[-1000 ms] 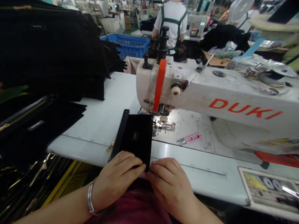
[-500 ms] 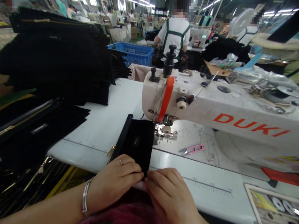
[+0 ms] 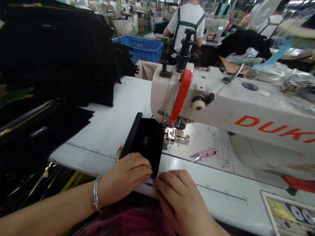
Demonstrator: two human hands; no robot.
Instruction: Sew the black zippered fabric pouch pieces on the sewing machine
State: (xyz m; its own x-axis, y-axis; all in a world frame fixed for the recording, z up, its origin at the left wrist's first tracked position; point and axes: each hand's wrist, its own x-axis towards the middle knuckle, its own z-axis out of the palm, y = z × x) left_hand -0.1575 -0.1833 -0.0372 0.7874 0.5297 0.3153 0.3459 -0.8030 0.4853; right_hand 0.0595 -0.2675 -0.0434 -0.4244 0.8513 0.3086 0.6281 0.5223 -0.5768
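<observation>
My left hand (image 3: 125,178) lies over the near end of the black pouch (image 3: 145,142), just below the middle of the frame. Its grip is closed on that end: the fingers are together on top and the thumb is tucked out of sight under the edge. A ring (image 3: 130,157) shows on one finger and a silver bracelet (image 3: 96,198) on the wrist.

My right hand (image 3: 182,200) sits just right of it at the lower centre. Its fingers are bent and close together, with the tips touching the pouch's near right corner. I cannot tell whether that grip pinches the cloth or only presses on it.

The pouch lies flat on the white bench (image 3: 108,124). Its far right corner is beside the presser foot (image 3: 176,135) of the sewing machine (image 3: 233,111), which fills the right half of the frame. A gold zip pull (image 3: 120,150) hangs at the pouch's left side.

Pink thread snips (image 3: 205,154) lie on the machine bed, right of the foot and apart from my hands. A stack of black pouches (image 3: 61,55) fills the upper left. Behind it at the top centre are a blue basket (image 3: 141,49) and a person in a white shirt (image 3: 188,19), seen from the back.
</observation>
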